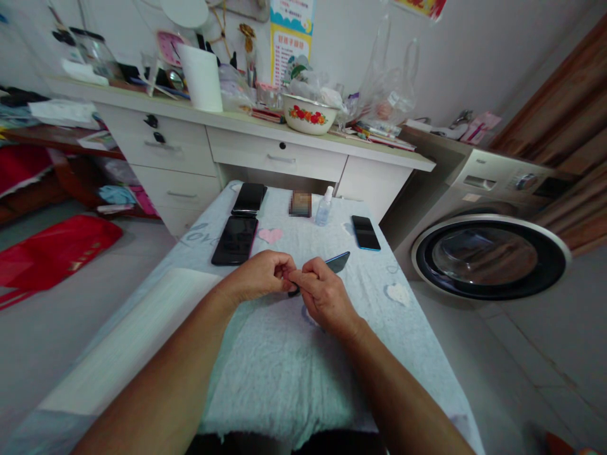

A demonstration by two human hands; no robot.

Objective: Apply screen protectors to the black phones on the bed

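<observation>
Grip: left hand [262, 273] and right hand [327, 292] both closed on the phone [338, 261], fingertips meeting; finer contact hidden.
Phone: at the hands, long axis running near left to far right.
Ends: left hand near, right hand across the middle, far end bare.
Beyond: pink-edged phone [234, 241] left, blue-edged phone [365, 232] right, bottle [323, 210] farther between.

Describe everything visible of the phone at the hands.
The phone is a thin, dark, smooth-looking slab with a bluish edge. It slants over the tablecloth, exposed far end pointing rightward and away. The right hand covers its middle; the left hand is at its near end. Most of it and the exact grip are hidden.
</observation>
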